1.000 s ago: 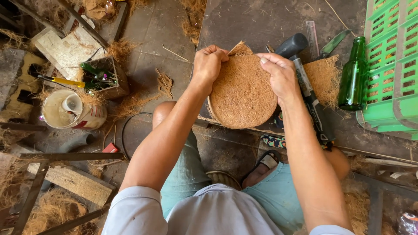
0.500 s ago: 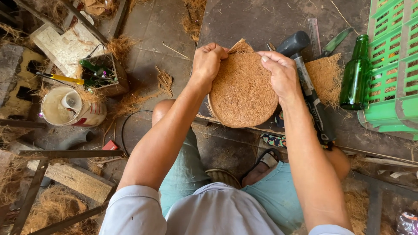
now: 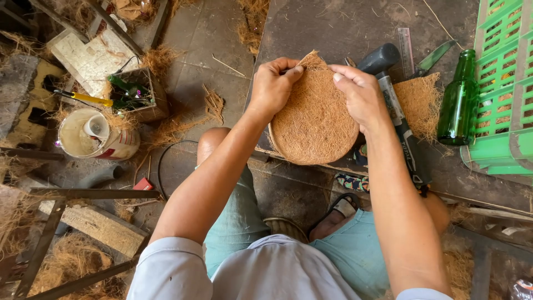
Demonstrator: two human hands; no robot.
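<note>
Coir disc [image 3: 313, 125] pinched by left hand [image 3: 273, 86] and right hand [image 3: 360, 94], hiding lower fingers.

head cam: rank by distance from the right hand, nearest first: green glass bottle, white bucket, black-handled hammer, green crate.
From the right hand:
1. Black-handled hammer, right beside the hand, partly under the wrist.
2. Green glass bottle, upright further right.
3. Green crate, just beyond the bottle at the right edge.
4. White bucket, far left on the floor, past the left hand.
</note>
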